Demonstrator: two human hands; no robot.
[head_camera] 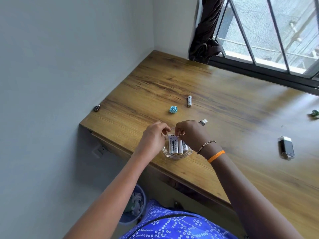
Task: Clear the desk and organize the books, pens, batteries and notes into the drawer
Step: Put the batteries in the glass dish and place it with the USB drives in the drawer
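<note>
Nearest me, close to the desk's [215,183] front edge, I have the left hand [152,137] and right hand [189,133] drawn together over a small glass dish [177,155], each pinching the top of a pack of batteries [177,145] standing in it, though my fingers cover the pack's upper edge. Beyond them I see open wood around a blue crumpled note [173,109], a loose battery [189,101] and a USB stick [203,122] partly behind my right hand. A dark device [285,147] lies well right, a green scrap [314,113] is cut off at the frame edge, and the window [269,40] bounds the far side
</note>
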